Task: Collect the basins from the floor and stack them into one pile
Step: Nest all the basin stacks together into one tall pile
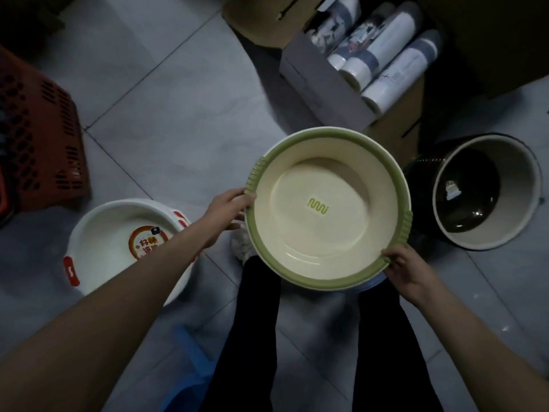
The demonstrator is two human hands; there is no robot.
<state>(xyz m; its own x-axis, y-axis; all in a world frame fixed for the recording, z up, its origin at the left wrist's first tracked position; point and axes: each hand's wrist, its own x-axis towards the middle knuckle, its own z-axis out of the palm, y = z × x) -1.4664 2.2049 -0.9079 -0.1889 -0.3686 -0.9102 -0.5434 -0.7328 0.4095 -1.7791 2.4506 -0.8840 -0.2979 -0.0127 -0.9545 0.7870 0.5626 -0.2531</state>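
Basin w/ green rim [326,209] is up in both hands, roughly level, open side up, in front of the person's legs. Left hand [231,212] grips the rim by the ribbed handle, thumb on top, fingers curled under. Right hand [407,270] grips the near-right rim, fingers hooked over the edge. A blue sliver [370,286] shows under the near edge. It may be another basin, but too little is visible to tell, nor whether the green one rests on it.

White basin w/ red handles [118,248] sits on the floor [178,114] to the left, partly under the left forearm, apart from the green one. Dark bucket [487,191] stands just right of it.

Step in hand, prob.: carrying or placing the green basin onto the pile. The white one is not yet collected. Next move calls for keeping the basin level, centring it over whatever it nests in, lowering till the rims seat, then freeing a hand and reaching left for the white basin.
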